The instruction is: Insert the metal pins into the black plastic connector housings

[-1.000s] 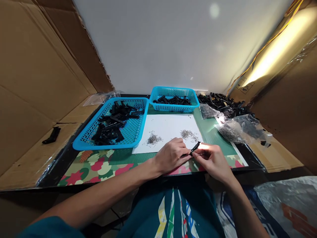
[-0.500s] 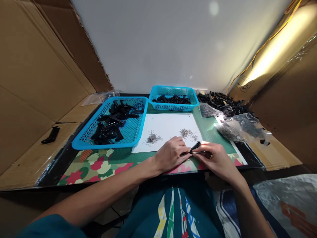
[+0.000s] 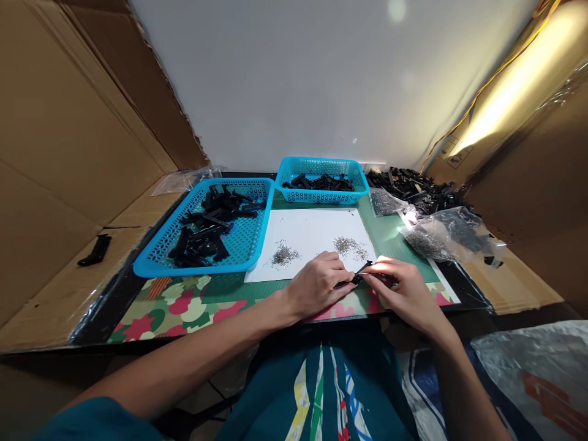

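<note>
My left hand (image 3: pixel 320 283) is closed around a small black plastic part (image 3: pixel 362 271), whose far end sticks out to the right of the fingers. My right hand (image 3: pixel 399 283) is pinched at that end, and what its fingertips hold is too small to make out. Both hands are just in front of a white sheet (image 3: pixel 316 223). On the sheet lie two piles of tiny metal pieces, one on the left (image 3: pixel 283 255) and one on the right (image 3: pixel 348 246).
A large blue basket (image 3: pixel 258 245) of black parts stands at the left, a smaller blue basket (image 3: pixel 324 197) behind the sheet. Loose black parts (image 3: pixel 413 187) and clear bags of metal pieces (image 3: pixel 427 242) lie at the right. One black part (image 3: pixel 96 250) rests on the left cardboard.
My right hand has shifted slightly to the right, and its fingers are now at the tip of the black part. My left hand has barely moved.
</note>
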Motion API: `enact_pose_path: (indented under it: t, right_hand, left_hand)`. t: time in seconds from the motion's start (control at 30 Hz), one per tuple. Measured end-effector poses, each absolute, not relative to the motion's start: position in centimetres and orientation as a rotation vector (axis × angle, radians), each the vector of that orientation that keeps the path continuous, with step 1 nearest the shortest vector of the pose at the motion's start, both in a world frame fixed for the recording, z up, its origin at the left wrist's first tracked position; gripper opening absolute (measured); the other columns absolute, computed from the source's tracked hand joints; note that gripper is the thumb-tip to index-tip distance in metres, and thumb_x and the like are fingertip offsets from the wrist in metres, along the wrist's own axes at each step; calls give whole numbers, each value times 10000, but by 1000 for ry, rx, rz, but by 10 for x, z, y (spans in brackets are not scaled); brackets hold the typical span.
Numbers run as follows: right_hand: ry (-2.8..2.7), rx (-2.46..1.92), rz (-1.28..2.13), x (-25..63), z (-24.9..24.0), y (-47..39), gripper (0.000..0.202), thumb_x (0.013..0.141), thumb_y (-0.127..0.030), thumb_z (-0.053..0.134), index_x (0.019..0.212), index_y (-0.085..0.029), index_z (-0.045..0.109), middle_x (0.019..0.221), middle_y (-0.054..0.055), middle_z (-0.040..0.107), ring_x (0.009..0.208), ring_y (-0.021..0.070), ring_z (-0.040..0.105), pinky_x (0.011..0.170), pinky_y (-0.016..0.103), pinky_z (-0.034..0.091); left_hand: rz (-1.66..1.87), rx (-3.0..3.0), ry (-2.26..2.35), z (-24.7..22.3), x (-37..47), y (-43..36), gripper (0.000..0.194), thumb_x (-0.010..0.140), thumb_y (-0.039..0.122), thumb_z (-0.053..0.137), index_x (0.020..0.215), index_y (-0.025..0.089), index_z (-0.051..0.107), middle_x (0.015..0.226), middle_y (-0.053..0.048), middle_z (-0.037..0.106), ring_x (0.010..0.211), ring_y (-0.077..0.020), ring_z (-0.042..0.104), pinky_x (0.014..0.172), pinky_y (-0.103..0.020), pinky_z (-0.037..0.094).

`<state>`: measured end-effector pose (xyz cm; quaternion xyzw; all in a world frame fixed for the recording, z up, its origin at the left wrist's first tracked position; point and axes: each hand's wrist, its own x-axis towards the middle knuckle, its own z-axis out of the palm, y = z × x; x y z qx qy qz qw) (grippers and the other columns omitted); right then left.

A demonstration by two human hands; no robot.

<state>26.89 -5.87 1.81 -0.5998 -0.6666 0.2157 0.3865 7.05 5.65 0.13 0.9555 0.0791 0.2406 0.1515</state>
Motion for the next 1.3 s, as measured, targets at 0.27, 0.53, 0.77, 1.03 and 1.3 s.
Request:
enact_pose_path:
  t: [0.27, 0.53, 0.77, 1.03, 1.3]
  right_hand:
    - [-1724, -1524, 542, 260, 20, -54, 227, 984, -229, 590, 820, -182, 739, 791, 41, 690, 688, 177, 602, 642, 283, 434]
    - [-1536, -1604, 565, 251, 10, -53, 210, 869, -241, 628, 668, -179, 632, 598, -28, 507, 555, 121, 410, 526, 252, 309]
    - [-1398, -1630, 570, 240, -2, -56, 286, 868, -264, 613, 624, -196, 479, 590, -47, 410, 565, 104, 365, 534, 246, 288]
    - [-1460, -1650, 487, 241, -6, -55, 349, 895, -250, 588, 658, -227, 333, 604, -64, 334, 572, 102, 311, 536, 255, 262]
    - [-1450, -1570, 521, 243, -9, -57, 358, 911, -247, 595, 657, -222, 345, 621, -65, 324, 582, 100, 307, 543, 253, 271]
  left_hand:
    - [684, 2730, 240, 3, 69, 55, 207, 1019, 264, 629, 898, 141, 744, 827, -79, 728, 837, -212, 616, 779, -350, 473]
    - [684, 2728, 239, 3, 70, 55, 220, 1025, 256, 615, 892, 137, 744, 802, -69, 721, 810, -205, 603, 763, -340, 450]
    - [706, 2709, 232, 2, 70, 55, 184, 1003, 225, 640, 879, 136, 744, 791, -67, 720, 808, -211, 602, 765, -346, 445]
    - [653, 2755, 193, 5, 69, 55, 250, 1049, 251, 566, 913, 126, 734, 839, -85, 720, 837, -216, 600, 795, -352, 450]
    - [652, 2731, 239, 6, 70, 54, 229, 1024, 250, 607, 888, 128, 745, 815, -76, 720, 826, -215, 603, 782, -348, 446]
